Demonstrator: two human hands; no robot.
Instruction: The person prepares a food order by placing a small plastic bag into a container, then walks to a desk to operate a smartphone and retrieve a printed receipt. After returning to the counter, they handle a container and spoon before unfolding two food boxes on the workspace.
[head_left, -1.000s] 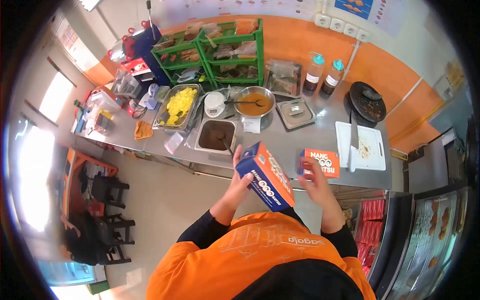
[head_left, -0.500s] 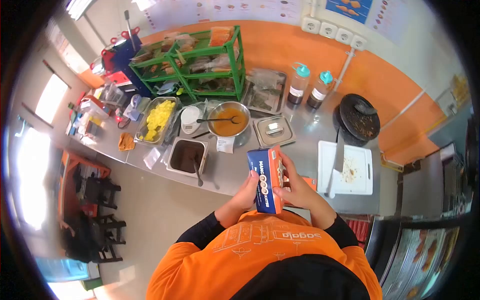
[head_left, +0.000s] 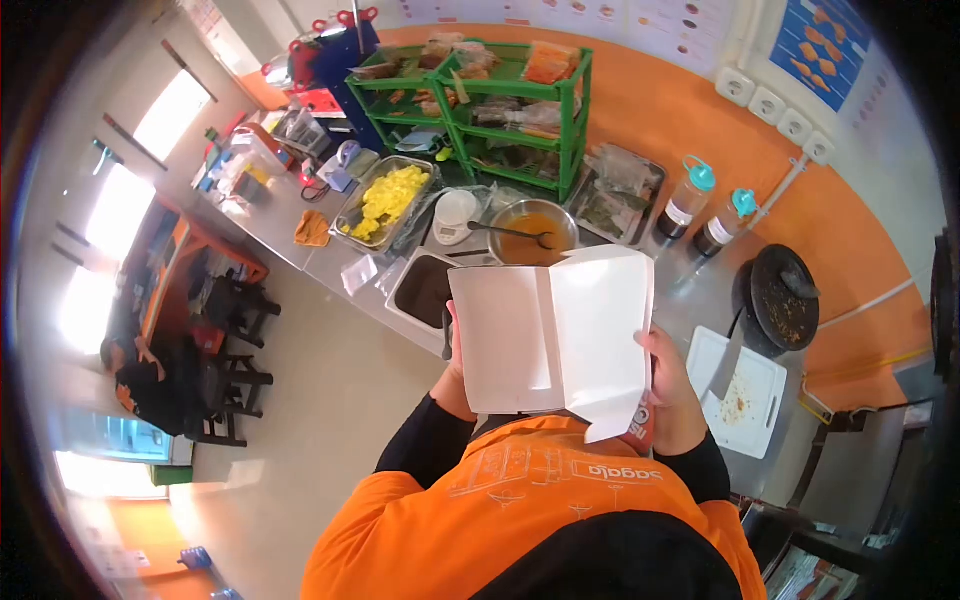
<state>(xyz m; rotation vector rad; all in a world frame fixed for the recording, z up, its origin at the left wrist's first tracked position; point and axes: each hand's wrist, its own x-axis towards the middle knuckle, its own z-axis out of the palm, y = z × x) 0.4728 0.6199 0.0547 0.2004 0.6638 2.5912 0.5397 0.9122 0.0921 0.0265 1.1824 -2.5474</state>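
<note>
An unfolded cardboard food box point(head_left: 505, 345) is held up in front of my chest, its lid swung open and its plain white inside facing me. My left hand point(head_left: 457, 372) grips the box's left edge, with most of its fingers hidden behind the card. On the other side, my right hand point(head_left: 674, 388) holds the right edge, thumb on the rim. A bit of the printed outside shows near that hand. Just beyond the box are a steel bowl of orange liquid point(head_left: 522, 247) with a black spoon and a steel container of dark brown sauce point(head_left: 418, 292), partly covered.
A knife point(head_left: 728, 362) lies on a white chopping board point(head_left: 765, 425) to the right, below a stone mortar point(head_left: 785, 305). Two sauce bottles point(head_left: 686, 200) stand behind. A scale point(head_left: 456, 217), a tray of yellow pieces point(head_left: 390, 200) and a green rack point(head_left: 470, 115) line the counter. Another person point(head_left: 160, 385) is at left.
The box was closed with its blue and orange printed side showing; now it is opened out, white inside up. My hands have moved apart to its two sides. The view has turned left.
</note>
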